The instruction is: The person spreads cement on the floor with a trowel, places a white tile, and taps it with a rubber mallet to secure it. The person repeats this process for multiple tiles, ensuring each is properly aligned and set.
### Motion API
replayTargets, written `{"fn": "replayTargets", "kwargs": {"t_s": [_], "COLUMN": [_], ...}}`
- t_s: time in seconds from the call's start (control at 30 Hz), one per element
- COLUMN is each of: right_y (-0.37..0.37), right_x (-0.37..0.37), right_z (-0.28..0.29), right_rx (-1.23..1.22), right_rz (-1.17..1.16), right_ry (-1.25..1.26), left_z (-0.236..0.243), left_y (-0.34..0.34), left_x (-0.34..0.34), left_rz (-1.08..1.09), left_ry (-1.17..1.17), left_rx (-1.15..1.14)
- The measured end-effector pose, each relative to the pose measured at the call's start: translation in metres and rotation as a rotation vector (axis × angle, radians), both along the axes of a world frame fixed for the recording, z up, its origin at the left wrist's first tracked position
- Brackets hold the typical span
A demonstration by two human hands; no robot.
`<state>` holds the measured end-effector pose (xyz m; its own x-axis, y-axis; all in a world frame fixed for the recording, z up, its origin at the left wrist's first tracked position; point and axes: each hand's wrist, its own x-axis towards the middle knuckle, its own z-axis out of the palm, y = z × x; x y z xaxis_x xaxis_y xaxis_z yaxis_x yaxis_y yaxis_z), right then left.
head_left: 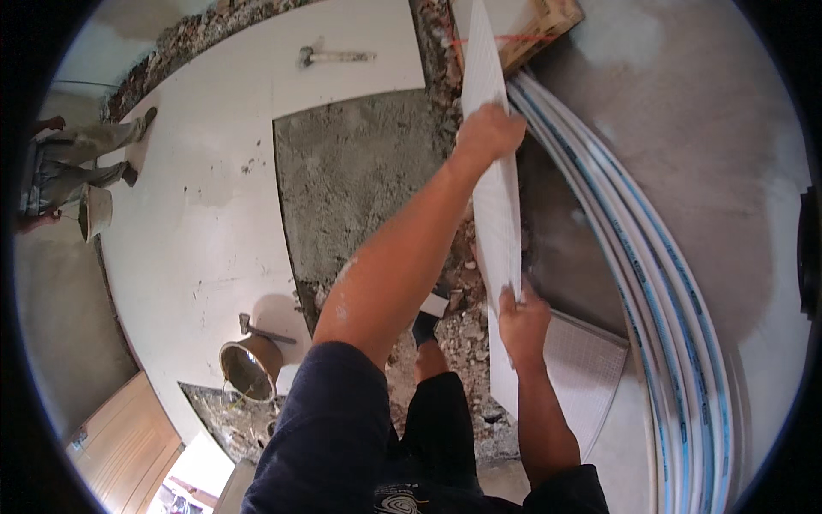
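A large white tile [494, 206] with a ribbed face stands nearly on edge, seen from above as a narrow strip. My left hand [491, 133] is closed round its upper edge at the far part. At the nearer end, my right hand [524, 327] grips the same tile. Beside my right hand, another textured light tile [578, 368] leans by the wall. Left of the held tile lies a rectangle of wet grey mortar [355, 171], bordered by laid pale floor tiles [197, 206].
A mallet [341, 56] lies on the far tiles. A mortar bucket [251, 368] and a hammer [267, 331] are at the near left. Long white-and-blue pipes [629, 231] curve along the right. A co-worker [77, 171] carries a bucket [96, 212] at the left. Rubble [462, 343] surrounds my leg.
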<state>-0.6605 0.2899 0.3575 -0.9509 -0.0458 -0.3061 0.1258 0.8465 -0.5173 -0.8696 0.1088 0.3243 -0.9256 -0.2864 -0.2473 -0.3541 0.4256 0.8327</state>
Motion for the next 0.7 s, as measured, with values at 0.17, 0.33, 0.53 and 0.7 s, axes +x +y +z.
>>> {"fn": "replayTargets", "kwargs": {"t_s": [0.17,0.33,0.53,0.7], "right_y": [-0.025,-0.064,-0.120,-0.080], "right_x": [-0.034,-0.036,0.007,0.020], "right_z": [-0.022,-0.019,-0.044,-0.182], "right_rx": [-0.142,-0.042,-0.218,-0.386], "right_rz": [0.023,0.034,0.213,0.164], "right_ry": [0.111,-0.041,-0.153,-0.468], "left_z": [-0.032,-0.033,-0.043,-0.105], "left_y": [-0.018,-0.017,-0.044,-0.144], "left_x": [-0.031,0.075,0.210,0.266], "left_rz": [0.043,0.047,0.170,0.265], "left_ry": [-0.092,-0.101,-0.298,-0.325], "left_rx": [0.129,0.347,0.311,0.415]}}
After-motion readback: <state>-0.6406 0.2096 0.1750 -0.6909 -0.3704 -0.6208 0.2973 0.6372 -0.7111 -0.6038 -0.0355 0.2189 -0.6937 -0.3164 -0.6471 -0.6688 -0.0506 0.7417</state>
